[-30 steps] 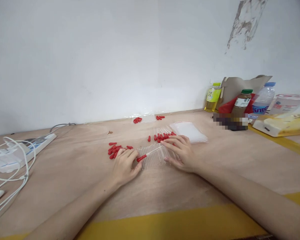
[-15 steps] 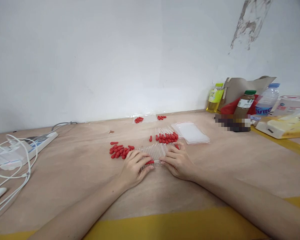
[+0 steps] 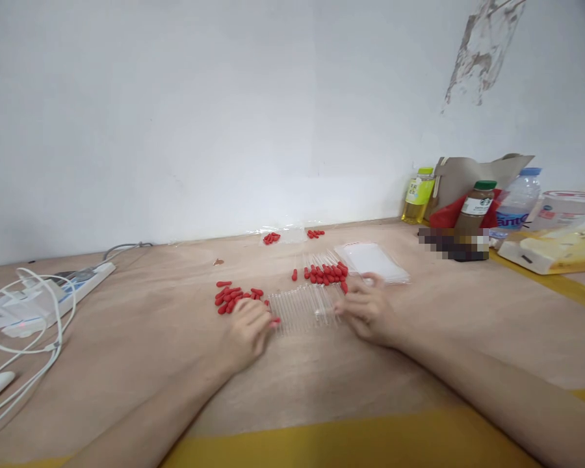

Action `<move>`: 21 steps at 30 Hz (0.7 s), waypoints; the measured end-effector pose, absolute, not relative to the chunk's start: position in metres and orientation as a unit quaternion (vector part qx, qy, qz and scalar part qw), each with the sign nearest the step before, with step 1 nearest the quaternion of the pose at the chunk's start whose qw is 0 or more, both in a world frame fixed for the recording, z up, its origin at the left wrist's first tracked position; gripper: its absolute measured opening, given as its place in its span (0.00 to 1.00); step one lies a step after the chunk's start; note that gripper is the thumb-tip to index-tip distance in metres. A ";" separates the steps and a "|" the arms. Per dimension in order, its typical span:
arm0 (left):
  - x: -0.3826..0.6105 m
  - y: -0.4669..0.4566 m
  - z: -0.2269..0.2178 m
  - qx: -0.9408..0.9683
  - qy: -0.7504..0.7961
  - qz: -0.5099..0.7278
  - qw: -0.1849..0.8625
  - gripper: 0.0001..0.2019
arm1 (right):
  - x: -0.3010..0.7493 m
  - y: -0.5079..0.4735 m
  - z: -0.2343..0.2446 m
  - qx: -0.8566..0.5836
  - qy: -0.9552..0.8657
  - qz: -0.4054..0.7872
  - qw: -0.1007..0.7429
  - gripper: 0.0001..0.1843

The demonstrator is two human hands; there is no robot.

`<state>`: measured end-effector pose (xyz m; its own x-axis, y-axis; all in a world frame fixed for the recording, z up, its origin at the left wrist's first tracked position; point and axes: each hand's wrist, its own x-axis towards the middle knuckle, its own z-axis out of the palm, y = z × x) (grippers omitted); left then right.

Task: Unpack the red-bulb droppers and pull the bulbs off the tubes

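My left hand [image 3: 247, 328], blurred, is closed with a red rubber bulb [image 3: 275, 322] poking out past its fingertips. It rests low over the table, beside a heap of red rubber bulbs [image 3: 229, 296]. To its right lies a row of clear glass tubes [image 3: 292, 309], side by side. My right hand [image 3: 370, 312] is at the right end of this row, thumb and fingers pinched; a faint clear glass tube [image 3: 327, 313] seems to reach left from them, smeared by motion. Just behind is a group of tubes fitted with red bulbs [image 3: 325, 273].
White plastic bags [image 3: 373, 263] lie behind my right hand. More red bulbs [image 3: 272, 238] sit on clear film near the wall. Bottles [image 3: 475, 208], a grey bag [image 3: 461, 179] and a tissue pack [image 3: 550, 250] stand at right. A power strip [image 3: 95, 286] with white cables is at left.
My hands have moved apart: the left has drawn back left with a red bulb, the right has shifted slightly right. More of the tube row now shows between them.
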<state>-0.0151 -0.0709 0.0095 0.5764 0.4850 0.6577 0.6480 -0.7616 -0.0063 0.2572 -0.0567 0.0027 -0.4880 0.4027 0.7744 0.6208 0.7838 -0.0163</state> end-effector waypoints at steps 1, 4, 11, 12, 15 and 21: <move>-0.023 -0.069 0.012 -0.863 -0.345 -0.350 0.117 0.07 | 0.262 -0.053 0.005 -0.334 -0.830 -0.136 0.425 0.12; -0.040 -0.062 0.023 -0.797 -0.417 -0.426 0.096 0.07 | 0.269 -0.043 0.010 -0.415 -0.787 -0.126 0.440 0.10; -0.072 -0.042 0.040 -0.678 -0.579 -0.450 0.049 0.14 | 0.265 -0.042 0.000 -0.510 -0.761 -0.127 0.380 0.11; -0.079 -0.038 0.038 -0.667 -0.595 -0.449 0.027 0.15 | 0.263 -0.042 -0.001 -0.507 -0.765 -0.135 0.373 0.11; -0.096 -0.028 0.032 -0.638 -0.620 -0.456 -0.034 0.17 | 0.257 -0.044 -0.005 -0.497 -0.779 -0.155 0.351 0.11; -0.099 -0.022 0.023 -0.636 -0.627 -0.448 -0.030 0.17 | 0.249 -0.049 -0.006 -0.492 -0.800 -0.135 0.315 0.12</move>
